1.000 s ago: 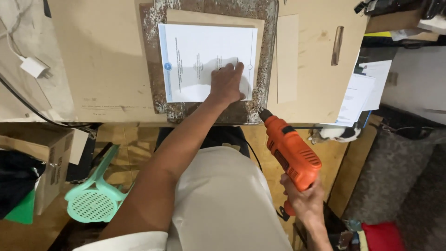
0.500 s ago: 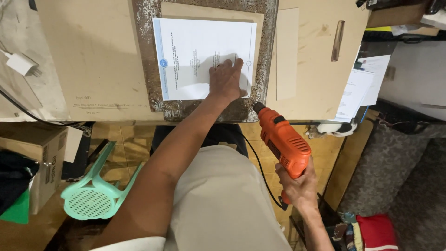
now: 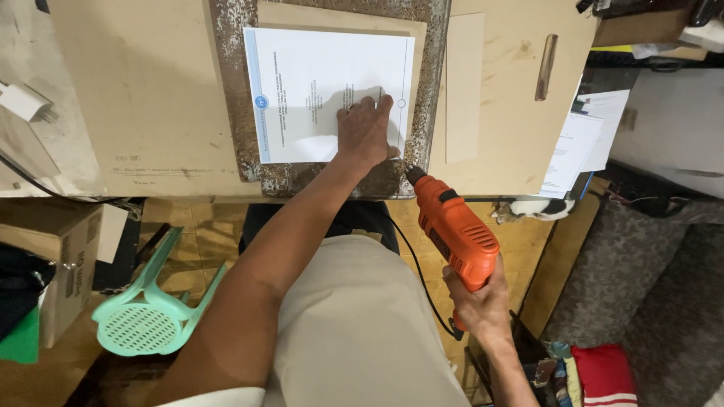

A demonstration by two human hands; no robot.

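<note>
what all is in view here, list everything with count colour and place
printed sheet: 1, white, on the board at the middle of the bench
thin board: 1, tan, under the sheet
metal plate: 1, rusty grey-brown, under the board
workbench top: 1, pale wood, across the upper frame
wood strip: 1, pale, right of the plate
electric drill: 1, orange and black, at the bench's near edge, tip toward the sheet
power adapter: 1, white, far left
loose papers: a few, white, right bench edge
plastic stool: 1, mint green, floor at left
cardboard box: 1, brown, floor at left
folded cloth: 1, red, lower right
left hand: pressing flat on the sheet
right hand: gripping the drill's handle
</note>
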